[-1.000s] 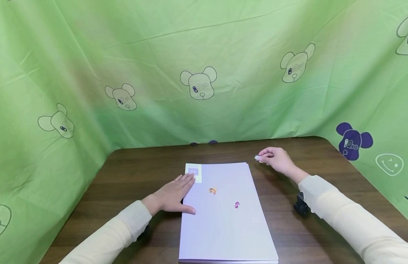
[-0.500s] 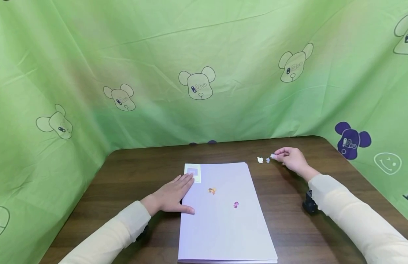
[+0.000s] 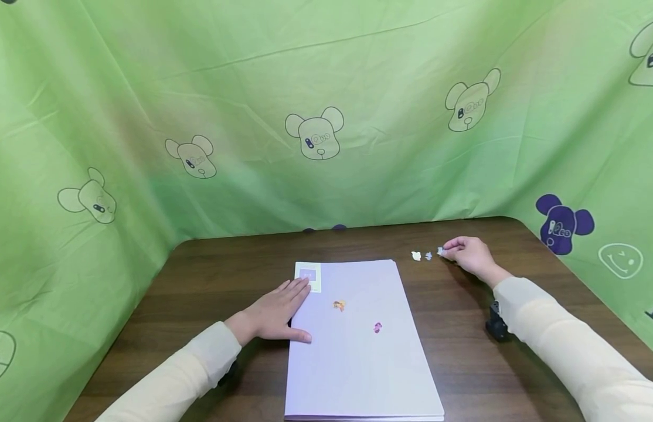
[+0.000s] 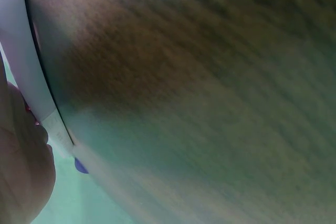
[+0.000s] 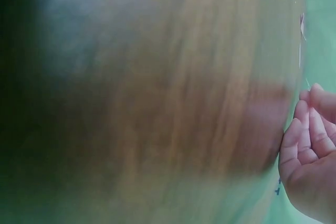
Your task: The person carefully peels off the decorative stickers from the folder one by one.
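Note:
My left hand [image 3: 279, 312] lies flat with fingers spread over the left edge of a stack of large white paper sheets [image 3: 358, 369]. Its fingertips touch a pale label [image 3: 315, 286] at the top left corner. Two small stickers are on the sheet, one orange [image 3: 339, 305] and one pink-purple [image 3: 377, 327]. Beyond the paper's far right corner, my right hand [image 3: 469, 255] pinches a small pale sticker [image 3: 440, 251] between thumb and finger, at the table. In the right wrist view only a thin edge shows near the right fingertips [image 5: 315, 88].
A white piece [image 3: 416, 256] and a bluish one [image 3: 429, 256] lie in a row left of the pinched sticker. Brown wooden table [image 3: 216, 269] surrounds the paper. A green printed cloth [image 3: 252, 193] hangs behind and at both sides.
My right hand has moved right with the pale sticker and lowered it toward the table. Two small pieces came into view to its left. My left hand stays on the paper.

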Tool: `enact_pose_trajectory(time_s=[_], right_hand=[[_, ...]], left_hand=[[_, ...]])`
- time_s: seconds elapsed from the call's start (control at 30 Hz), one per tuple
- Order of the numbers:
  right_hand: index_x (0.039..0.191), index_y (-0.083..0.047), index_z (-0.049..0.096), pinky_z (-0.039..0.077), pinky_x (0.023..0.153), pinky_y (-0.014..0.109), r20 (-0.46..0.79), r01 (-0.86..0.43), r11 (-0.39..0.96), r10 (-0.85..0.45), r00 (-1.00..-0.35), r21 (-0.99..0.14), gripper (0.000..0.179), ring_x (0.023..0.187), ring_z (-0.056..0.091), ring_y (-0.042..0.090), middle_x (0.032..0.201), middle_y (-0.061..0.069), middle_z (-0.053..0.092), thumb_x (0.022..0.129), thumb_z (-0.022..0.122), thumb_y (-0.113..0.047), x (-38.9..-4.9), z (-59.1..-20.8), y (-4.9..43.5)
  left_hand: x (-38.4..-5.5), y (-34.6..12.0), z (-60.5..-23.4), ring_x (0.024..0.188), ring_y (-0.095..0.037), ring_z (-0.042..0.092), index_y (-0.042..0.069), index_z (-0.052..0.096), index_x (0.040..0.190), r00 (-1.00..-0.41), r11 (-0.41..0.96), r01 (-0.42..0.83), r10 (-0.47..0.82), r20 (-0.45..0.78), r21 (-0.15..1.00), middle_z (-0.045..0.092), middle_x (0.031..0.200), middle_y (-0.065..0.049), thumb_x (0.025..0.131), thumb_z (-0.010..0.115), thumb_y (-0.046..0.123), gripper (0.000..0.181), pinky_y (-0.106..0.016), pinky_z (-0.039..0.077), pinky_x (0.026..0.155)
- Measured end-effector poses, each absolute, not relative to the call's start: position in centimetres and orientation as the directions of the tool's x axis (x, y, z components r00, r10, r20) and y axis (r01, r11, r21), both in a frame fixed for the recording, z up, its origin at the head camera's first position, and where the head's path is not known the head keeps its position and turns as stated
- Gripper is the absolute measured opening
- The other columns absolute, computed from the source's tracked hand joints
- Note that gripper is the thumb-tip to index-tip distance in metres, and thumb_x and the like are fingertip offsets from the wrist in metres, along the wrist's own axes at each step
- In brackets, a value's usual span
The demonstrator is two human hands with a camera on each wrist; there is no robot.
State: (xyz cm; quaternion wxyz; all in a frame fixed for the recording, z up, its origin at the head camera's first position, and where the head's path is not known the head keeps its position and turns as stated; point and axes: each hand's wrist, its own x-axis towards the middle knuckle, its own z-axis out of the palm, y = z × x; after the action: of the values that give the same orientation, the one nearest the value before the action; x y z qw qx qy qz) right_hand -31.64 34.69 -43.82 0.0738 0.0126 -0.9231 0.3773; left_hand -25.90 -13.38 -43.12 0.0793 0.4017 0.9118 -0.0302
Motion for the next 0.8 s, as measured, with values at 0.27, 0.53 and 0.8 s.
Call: enact_pose_trajectory(time_s=[0.27, 0.53, 0.8], right_hand=[[0.098, 0.005, 0.068, 0.041, 0.067, 0.033, 0.145, -0.084, 0.758, 0.014, -0.989, -0.647, 0.023, 0.072, 0.055, 0.014, 0.084, 0.009, 0.072, 0.088, 0.071, -0.017, -31.74, -43.87, 34.70], [0.094, 0.003, 0.069, 0.043, 0.072, 0.037, 0.145, -0.090, 0.779, 0.001, -0.989, -0.620, 0.020, 0.074, 0.059, 0.017, 0.079, 0.006, 0.071, 0.087, 0.071, -0.016, -31.84, -43.96, 34.64], [0.090, 0.003, 0.069, 0.042, 0.070, 0.036, 0.153, -0.102, 0.803, -0.014, -0.988, -0.587, 0.017, 0.073, 0.058, 0.019, 0.076, 0.005, 0.067, 0.085, 0.070, -0.014, -32.07, -44.11, 34.67]], left_hand=[[-25.79, -13.35, -43.08, 0.148, -0.021, 0.001, 0.006, 0.011, 0.156, -0.666, 0.676, 0.737, 0.726, -0.173, 0.005, 0.005, 0.162, -0.008, 0.079, 0.033, 0.087, 0.114, -0.037, 0.006, 0.117], [-25.80, -13.30, -42.99, 0.148, -0.020, 0.001, 0.006, 0.011, 0.156, -0.667, 0.679, 0.734, 0.724, -0.173, 0.009, 0.004, 0.162, -0.008, 0.079, 0.033, 0.087, 0.114, -0.037, 0.005, 0.117], [-25.89, -13.31, -43.05, 0.148, -0.021, 0.001, 0.006, 0.011, 0.156, -0.667, 0.678, 0.735, 0.724, -0.174, 0.008, 0.005, 0.162, -0.008, 0.078, 0.031, 0.088, 0.115, -0.037, 0.006, 0.117]])
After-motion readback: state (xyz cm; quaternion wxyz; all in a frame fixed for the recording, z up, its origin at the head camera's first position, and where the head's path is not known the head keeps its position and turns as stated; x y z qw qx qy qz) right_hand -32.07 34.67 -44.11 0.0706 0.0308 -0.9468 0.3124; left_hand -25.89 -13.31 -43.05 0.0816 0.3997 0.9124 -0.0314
